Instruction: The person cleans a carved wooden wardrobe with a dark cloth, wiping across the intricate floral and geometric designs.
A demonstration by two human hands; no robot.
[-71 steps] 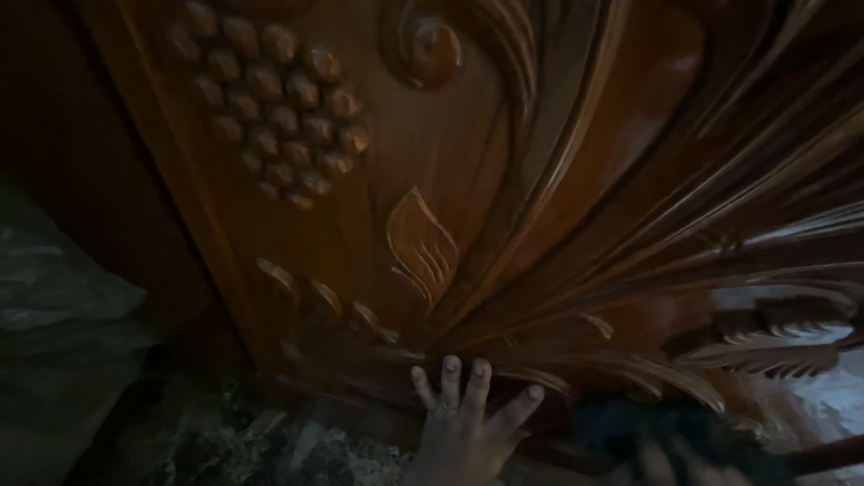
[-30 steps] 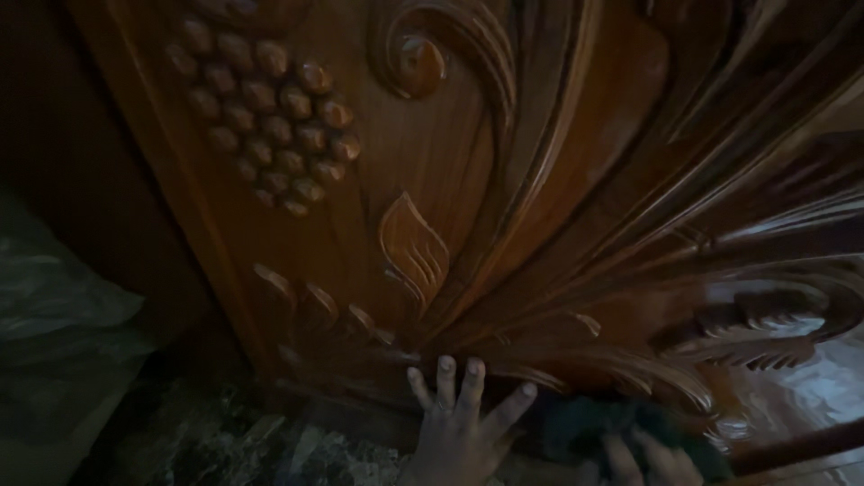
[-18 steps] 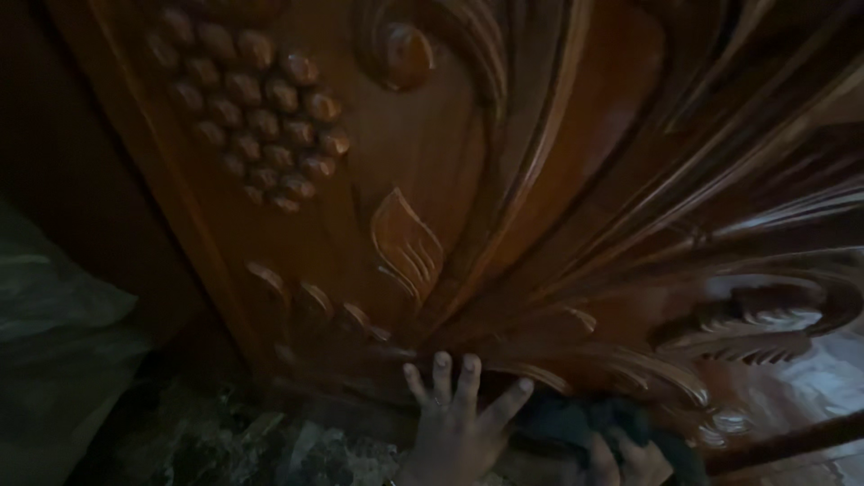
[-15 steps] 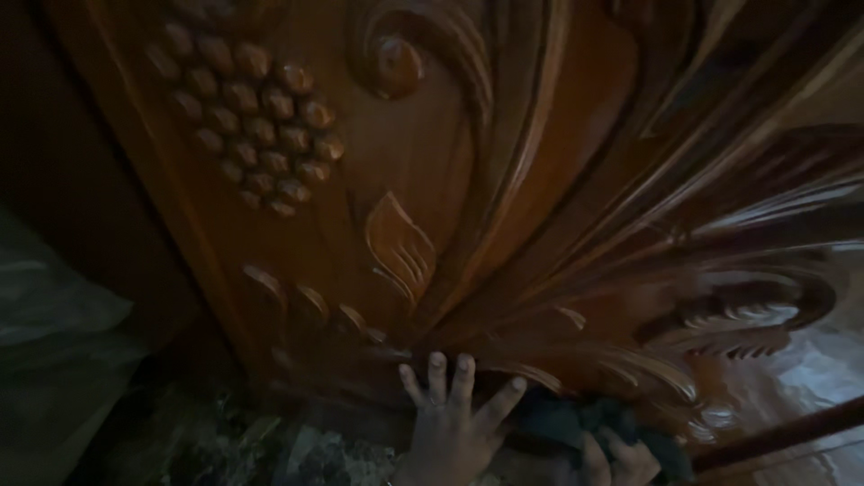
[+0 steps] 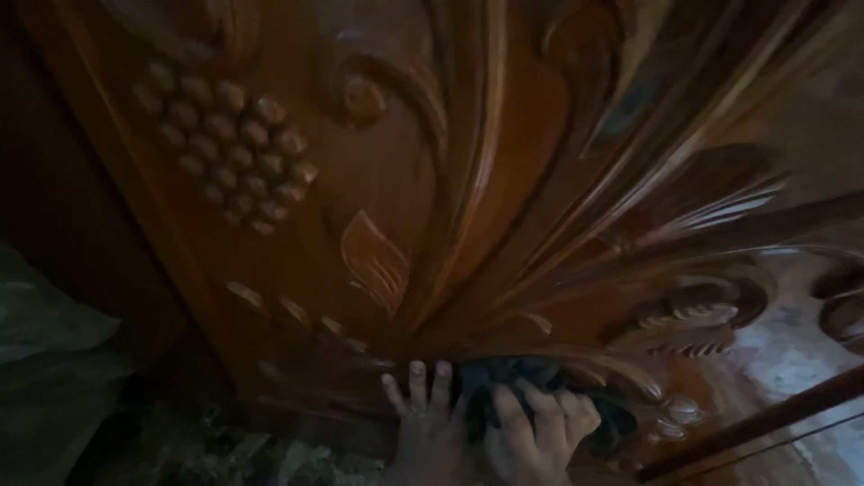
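At the bottom centre of the frame the right hand (image 5: 538, 430) has its grip closed on a dark cloth (image 5: 517, 378), bunched into a wad and pressed against the lower carving of a large carved wooden panel (image 5: 504, 180). The left hand (image 5: 423, 423) sits just beside it, touching the wad's left edge, its grip open with fingers (image 5: 417, 380) spread flat on the wood. The cloth looks soft, light and limp, so it should crumple into the grooves and would best be held as it is, gathered in the palm with the fingertips pushing a fold forward. The panel looks heavy, stiff and glossy, likely slick under a bare palm; its raised leaf (image 5: 373, 261) left of centre and the grape cluster (image 5: 225, 153) at upper left have thin edges that seem easier to chip than the broad flat parts, so bracing on flat wood looks safer than on relief. At lower left lie a pale crumpled sheet (image 5: 49, 360) and a dim mottled floor (image 5: 225, 450).
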